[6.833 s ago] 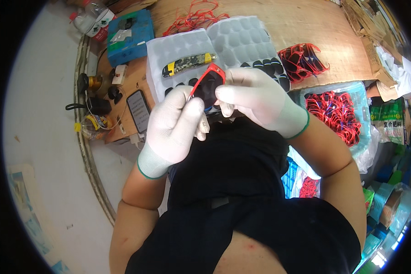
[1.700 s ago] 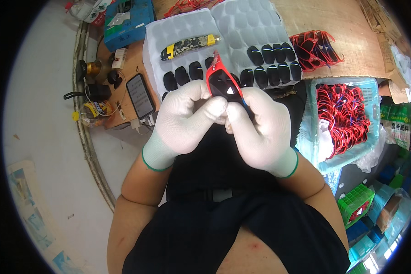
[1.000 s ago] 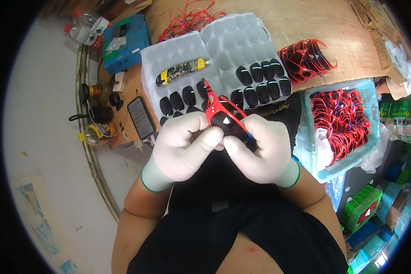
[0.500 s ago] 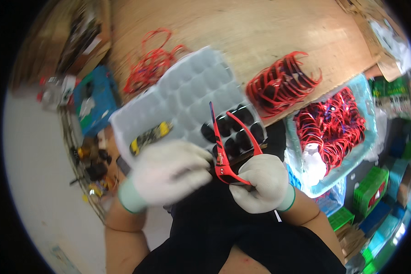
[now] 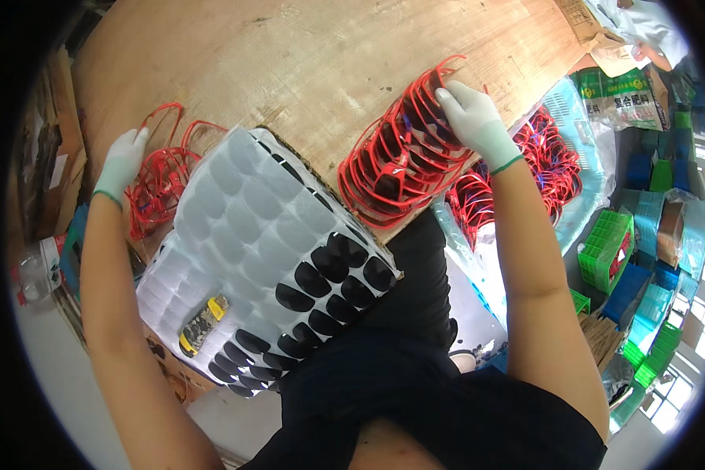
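Note:
My left hand (image 5: 124,164), in a white glove, is at the far left with its fingers closed on a red glasses frame (image 5: 163,174) at the edge of a loose heap. My gloved right hand (image 5: 471,113) reaches the far end of a row of nested red sunglasses (image 5: 395,153) with dark lenses. Its fingers close on the endmost pair; the fingertips are partly hidden. Between my arms lies a pale moulded tray (image 5: 231,200), with loose black lenses (image 5: 330,264) in its near pockets. A yellow-and-black tool, perhaps a cutter (image 5: 204,325), rests on the tray.
At the right stands a light blue basket (image 5: 595,149) heaped with more red glasses (image 5: 552,160). Green crates (image 5: 607,247) and blue bins are stacked beyond it. Cardboard (image 5: 64,149) leans at the left edge of the wooden table (image 5: 305,66). Another person's hand (image 5: 652,55) shows at the upper right.
The sunglasses pair is no longer near my body. My right hand has moved out to the nested row, and my left to the heap of frames. The view has shifted, showing more lenses.

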Motion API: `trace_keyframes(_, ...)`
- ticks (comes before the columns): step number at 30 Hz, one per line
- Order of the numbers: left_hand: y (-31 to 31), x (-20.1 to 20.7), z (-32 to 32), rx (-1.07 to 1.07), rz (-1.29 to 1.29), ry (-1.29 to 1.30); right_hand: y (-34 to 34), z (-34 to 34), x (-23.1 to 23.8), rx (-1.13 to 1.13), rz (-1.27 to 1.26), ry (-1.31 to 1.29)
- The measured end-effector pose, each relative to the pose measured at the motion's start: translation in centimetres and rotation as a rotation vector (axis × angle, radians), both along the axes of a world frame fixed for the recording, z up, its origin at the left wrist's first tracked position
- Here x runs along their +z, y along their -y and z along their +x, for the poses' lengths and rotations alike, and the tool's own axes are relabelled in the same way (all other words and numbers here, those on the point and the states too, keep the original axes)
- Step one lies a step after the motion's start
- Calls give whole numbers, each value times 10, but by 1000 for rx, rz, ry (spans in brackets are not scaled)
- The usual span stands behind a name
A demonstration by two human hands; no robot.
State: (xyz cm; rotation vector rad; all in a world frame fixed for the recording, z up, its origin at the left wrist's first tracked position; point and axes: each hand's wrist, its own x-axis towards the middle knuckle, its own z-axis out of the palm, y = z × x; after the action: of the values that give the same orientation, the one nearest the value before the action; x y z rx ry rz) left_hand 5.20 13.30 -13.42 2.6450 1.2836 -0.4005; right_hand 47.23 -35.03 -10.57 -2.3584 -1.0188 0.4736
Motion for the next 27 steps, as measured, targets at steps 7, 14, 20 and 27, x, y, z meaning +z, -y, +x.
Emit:
trace_keyframes(7, 64, 111, -42, 54, -68, 704, -3, -6, 8, -6, -1, -79)
trace_keyframes(14, 277, 203, -77, 144, 19, 1025, 29, -75, 69, -83, 225, 268)
trace_keyframes(20, 396, 170, -166, 246, -189, 1283, 50, -250, 91, 367, 499, 146)
trace_keyframes(27, 460, 166, -168, 331, -430, 1565, 51, -350, 91, 614, 41, 301)
